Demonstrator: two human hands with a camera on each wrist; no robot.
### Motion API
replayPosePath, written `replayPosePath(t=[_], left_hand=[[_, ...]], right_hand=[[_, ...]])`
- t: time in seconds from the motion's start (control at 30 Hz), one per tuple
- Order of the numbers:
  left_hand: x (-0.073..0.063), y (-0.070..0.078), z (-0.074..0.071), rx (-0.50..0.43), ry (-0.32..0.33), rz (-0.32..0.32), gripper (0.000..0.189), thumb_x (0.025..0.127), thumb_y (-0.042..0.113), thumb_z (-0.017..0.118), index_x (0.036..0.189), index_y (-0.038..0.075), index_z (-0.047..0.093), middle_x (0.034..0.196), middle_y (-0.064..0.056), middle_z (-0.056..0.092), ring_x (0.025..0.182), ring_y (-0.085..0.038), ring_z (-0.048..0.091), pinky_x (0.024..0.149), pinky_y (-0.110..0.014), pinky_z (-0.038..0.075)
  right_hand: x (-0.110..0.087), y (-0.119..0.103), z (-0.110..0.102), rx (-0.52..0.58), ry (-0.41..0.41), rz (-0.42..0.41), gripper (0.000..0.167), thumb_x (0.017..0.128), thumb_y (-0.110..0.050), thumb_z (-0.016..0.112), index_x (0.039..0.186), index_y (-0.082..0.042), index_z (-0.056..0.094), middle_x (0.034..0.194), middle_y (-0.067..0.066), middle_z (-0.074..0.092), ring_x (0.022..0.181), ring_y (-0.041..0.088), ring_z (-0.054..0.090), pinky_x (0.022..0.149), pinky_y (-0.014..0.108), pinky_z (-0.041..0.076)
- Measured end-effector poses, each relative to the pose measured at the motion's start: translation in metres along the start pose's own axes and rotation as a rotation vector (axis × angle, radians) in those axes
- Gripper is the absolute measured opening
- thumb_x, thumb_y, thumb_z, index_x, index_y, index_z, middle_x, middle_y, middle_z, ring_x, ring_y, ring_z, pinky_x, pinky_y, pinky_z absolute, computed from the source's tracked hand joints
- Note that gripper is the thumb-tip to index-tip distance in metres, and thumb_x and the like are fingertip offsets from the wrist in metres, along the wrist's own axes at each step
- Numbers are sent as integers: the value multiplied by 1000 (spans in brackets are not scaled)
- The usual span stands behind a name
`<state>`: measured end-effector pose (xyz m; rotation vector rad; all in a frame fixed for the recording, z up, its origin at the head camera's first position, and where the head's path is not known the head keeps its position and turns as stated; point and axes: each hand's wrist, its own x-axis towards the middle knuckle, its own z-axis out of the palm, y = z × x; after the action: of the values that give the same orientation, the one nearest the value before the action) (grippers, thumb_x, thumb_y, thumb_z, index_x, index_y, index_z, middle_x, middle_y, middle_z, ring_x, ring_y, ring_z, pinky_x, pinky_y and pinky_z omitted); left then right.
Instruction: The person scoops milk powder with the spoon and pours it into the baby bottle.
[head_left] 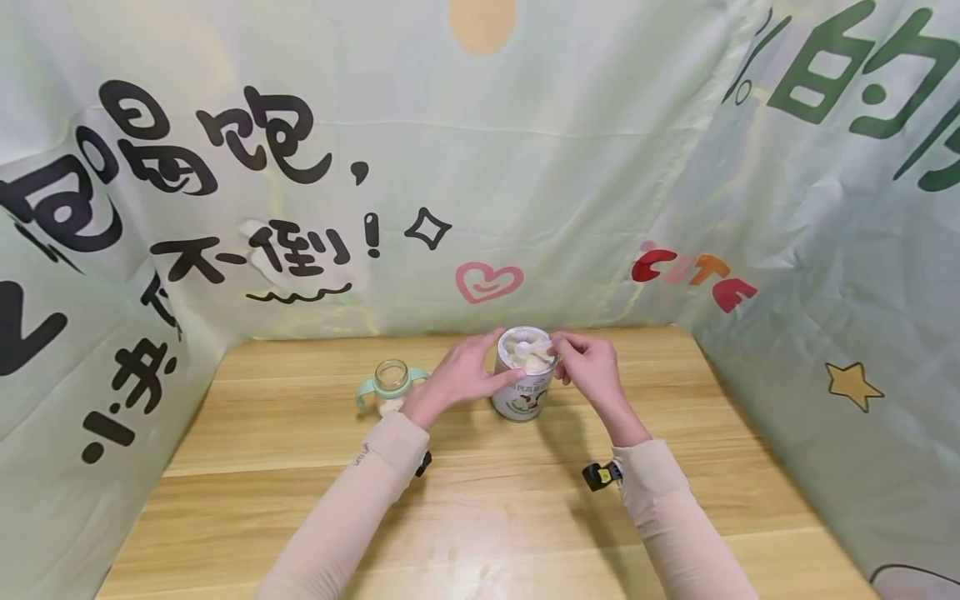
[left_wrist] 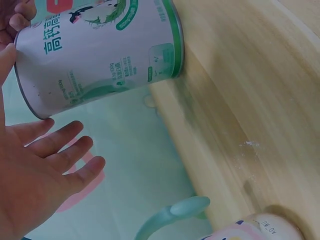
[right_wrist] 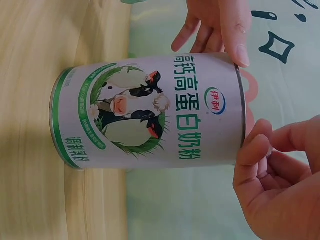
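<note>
Fingers of the left hand (head_left: 459,372), one set: spread and nearly straight, thumb and fingertips touching the can's upper side. Fingers of the right hand (head_left: 590,368), one set: curled, pinching the end of a pale scoop (head_left: 536,348) at the rim.

Can (head_left: 522,403), one: white and green, upright, open-topped, on the table between both hands, near the back edge; one printed cow picture on its front. Powder (head_left: 534,363), pale, inside.

Bottle (head_left: 392,375), one: clear, uncapped, standing left of the can, two mint handles; lower part hidden behind the left wrist. White specks (left_wrist: 251,144), one patch, on the wood nearby.

Sleeves (head_left: 352,508), two, beige. Wrist devices (head_left: 600,477), two, black.

Table (head_left: 480,533), one, wood-grained. Cloth backdrop (head_left: 570,183): one pink heart (head_left: 487,282), one yellow star (head_left: 853,386).
</note>
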<state>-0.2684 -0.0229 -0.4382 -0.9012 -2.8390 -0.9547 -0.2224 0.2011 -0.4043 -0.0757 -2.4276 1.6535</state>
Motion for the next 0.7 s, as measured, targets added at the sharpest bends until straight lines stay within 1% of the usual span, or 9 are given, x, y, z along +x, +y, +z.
replayPosePath(t=[0.07,0.2,0.3,0.37,0.43,0.53,0.6,0.7], left_hand=[[0,0,1,3,5,2,93,95,65,67,163,9,37,159,-19,52,145,-37,52,121,-54,44],[0,-1,1,-5,12,5,93,95,65,68,163,9,38,158,-19,53,145,-37,53,120,-53,45],[0,0,1,-10,12,8,93,94,65,67,163,9,38,157,-20,53,144,-37,54,119,-53,46],[0,0,1,-12,13,11,93,95,65,67,163,9,38,157,-20,54,144,-37,54,119,-53,47],[0,0,1,-16,14,10,93,95,65,67,163,9,38,157,-19,54,143,-36,54,118,-53,47],[0,1,1,-27,10,2,93,95,65,67,163,10,38,157,-18,54,144,-36,54,118,-53,47],[-1,2,1,-35,3,-8,93,95,66,66,164,11,36,158,-18,53,145,-35,53,118,-53,47],[-1,2,1,-43,-9,-20,94,95,66,66,165,11,34,160,-18,51,147,-36,51,120,-53,46]], right_hand=[[0,0,2,-26,-20,8,32,104,-20,62,121,3,76,98,26,75,53,7,58,50,20,51],[1,0,4,-87,-64,19,34,104,-25,64,125,-1,76,87,17,76,49,7,52,47,21,43],[2,0,6,-154,-77,7,33,104,-27,66,123,-3,78,87,15,77,48,8,46,47,22,37],[2,0,6,-217,-83,-21,32,103,-27,66,121,-4,79,92,16,80,53,8,48,50,23,37],[2,0,7,-268,-86,-54,31,103,-25,66,119,-3,80,100,16,81,62,10,55,55,24,40],[1,-2,8,-311,-109,-95,29,102,-22,65,117,-2,80,103,16,81,77,14,63,62,25,44],[1,-3,9,-322,-124,-111,28,102,-20,64,116,-1,81,101,17,81,78,16,64,63,25,46],[1,-4,10,-332,-147,-131,28,102,-19,64,114,1,80,96,17,80,66,14,58,58,25,43]])
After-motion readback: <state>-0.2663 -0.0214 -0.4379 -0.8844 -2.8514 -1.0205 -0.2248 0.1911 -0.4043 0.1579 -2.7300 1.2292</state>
